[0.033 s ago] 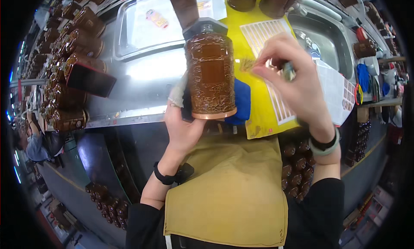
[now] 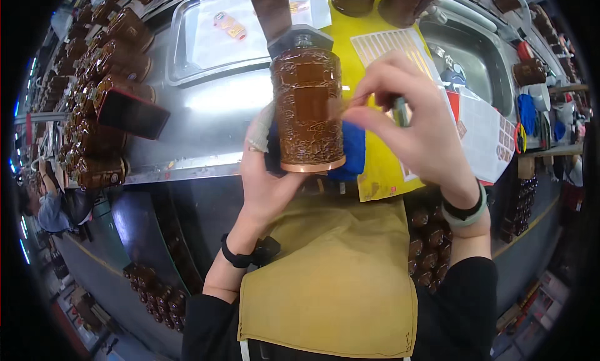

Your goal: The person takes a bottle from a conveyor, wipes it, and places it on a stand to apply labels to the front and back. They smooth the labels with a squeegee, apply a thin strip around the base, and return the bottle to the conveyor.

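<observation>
A brown glazed bottle [image 2: 309, 105] with raised patterning and a plain rectangular panel stands in front of me, a copper-coloured band round its base. My left hand [image 2: 265, 186] grips its lower left side; a pale wrap covers one finger. Beside the panel, thumb and forefinger of my right hand [image 2: 406, 111] pinch a small thin gold-toned piece [image 2: 336, 108], blurred at the bottle's right edge; I cannot tell whether it touches. A greenish object [image 2: 400, 111] shows inside the same hand, its kind unclear. Behind and right of the bottle lies a blue cloth [image 2: 354, 150].
A yellow mat [image 2: 375, 183] carries a white sheet with strips [image 2: 390, 45]. To the right are a printed paper [image 2: 484, 126] and a sink [image 2: 475, 45]; to the left, a dark phone-like slab [image 2: 132, 114] and many brown bottles [image 2: 100, 164]. A metal tray [image 2: 181, 51] lies behind.
My right hand has moved left, bringing the small piece from over the yellow mat to the bottle's right edge. The bottle and left hand have shifted slightly right.
</observation>
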A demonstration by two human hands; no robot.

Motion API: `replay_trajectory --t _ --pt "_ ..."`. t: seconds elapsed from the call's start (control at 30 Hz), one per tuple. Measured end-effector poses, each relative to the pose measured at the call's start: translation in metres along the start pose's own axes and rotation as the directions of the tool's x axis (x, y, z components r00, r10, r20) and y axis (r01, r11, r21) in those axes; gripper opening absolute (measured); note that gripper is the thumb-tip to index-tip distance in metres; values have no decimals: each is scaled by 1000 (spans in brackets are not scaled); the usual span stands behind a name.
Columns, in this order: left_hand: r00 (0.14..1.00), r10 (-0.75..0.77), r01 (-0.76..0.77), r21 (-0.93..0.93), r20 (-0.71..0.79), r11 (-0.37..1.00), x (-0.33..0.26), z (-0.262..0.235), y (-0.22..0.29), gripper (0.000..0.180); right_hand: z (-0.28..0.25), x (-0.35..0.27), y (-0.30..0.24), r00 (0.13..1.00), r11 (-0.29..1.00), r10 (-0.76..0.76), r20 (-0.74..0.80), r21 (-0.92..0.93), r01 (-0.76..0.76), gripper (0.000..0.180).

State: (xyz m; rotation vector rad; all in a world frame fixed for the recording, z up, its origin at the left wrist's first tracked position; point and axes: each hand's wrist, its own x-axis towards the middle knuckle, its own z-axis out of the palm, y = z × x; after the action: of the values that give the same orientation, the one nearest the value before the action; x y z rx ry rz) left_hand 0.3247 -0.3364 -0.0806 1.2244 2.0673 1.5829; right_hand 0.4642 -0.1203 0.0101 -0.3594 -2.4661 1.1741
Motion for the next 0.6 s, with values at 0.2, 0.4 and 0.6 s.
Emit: replay_trajectory --t 0.2,0.4,0.6 --pt "995 -61 94 -468 83 879 22 -13 16 93 41 27 -12 988 988 157 -12 17 -156 18" --pt "955 -261 291 -587 138 755 50 3 22 64 49 16 2 967 970 241 -84 59 -237 28" --pt "920 -352 369 -686 172 627 53 0 26 63 59 7 11 865 737 502 -6 526 -424 31"
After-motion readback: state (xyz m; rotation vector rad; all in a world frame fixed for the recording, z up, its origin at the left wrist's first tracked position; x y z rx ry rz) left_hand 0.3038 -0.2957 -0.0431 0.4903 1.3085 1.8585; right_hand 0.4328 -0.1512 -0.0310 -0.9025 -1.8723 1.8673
